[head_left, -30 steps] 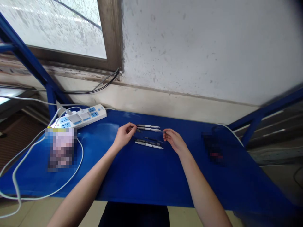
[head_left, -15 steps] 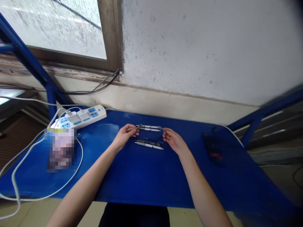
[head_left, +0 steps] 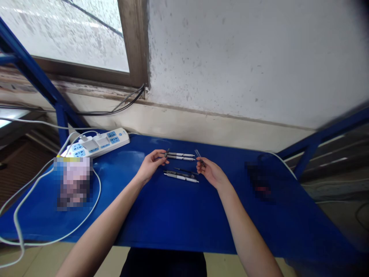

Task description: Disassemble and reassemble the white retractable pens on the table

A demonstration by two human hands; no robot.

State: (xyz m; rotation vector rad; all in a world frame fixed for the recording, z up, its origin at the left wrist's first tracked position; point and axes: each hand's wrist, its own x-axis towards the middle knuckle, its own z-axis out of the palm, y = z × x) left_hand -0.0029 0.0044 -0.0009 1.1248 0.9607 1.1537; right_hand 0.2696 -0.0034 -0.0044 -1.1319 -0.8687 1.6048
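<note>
My left hand (head_left: 150,166) pinches a small dark pen part (head_left: 167,152) between thumb and fingers, just left of an upper pair of white-and-grey pens (head_left: 177,156) lying side by side. My right hand (head_left: 210,172) grips a slim transparent pen barrel (head_left: 198,154), which tilts upward from the fingertips. Between the hands lie a lower pair of white-and-grey pens (head_left: 181,176) and a thin dark pen refill (head_left: 184,170). Neither hand touches these lying pieces, as far as I can see.
The blue metal table (head_left: 173,215) carries a white power strip (head_left: 95,143) at the back left, white cables, and pixelated objects at left (head_left: 73,184) and right (head_left: 259,181). A stained wall and window stand behind; blue frame bars rise at both sides.
My hands have drawn slightly apart. The transparent barrel has swung more upright in my right hand, and the dark part now points up from my left fingers.
</note>
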